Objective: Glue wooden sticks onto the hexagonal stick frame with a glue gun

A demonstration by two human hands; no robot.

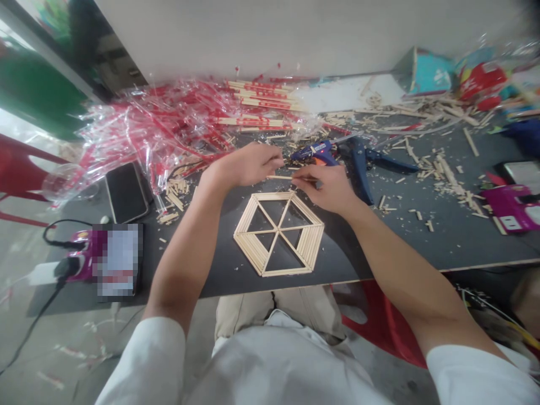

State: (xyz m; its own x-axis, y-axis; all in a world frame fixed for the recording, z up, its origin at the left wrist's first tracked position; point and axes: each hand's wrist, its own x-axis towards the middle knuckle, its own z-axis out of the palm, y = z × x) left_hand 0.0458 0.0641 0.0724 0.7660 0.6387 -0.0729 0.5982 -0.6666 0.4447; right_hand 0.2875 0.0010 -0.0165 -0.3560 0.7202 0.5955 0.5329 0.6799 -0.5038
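On a black worktable (379,242) strewn with wood splinters (441,174), the fingers of the right hand (324,188) pinch a thin wooden stick (279,177) just above a hexagonal chopstick frame (278,233). The left hand (247,164) curls just beside the stick's tip, its grip unclear. A blue hot glue gun (316,153) lies just beyond, near red-printed plastic wrappers (160,129).

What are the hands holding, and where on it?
The right hand pinches a thin wooden stick near one end, between its fingertips. Whether the left hand holds anything cannot be told.
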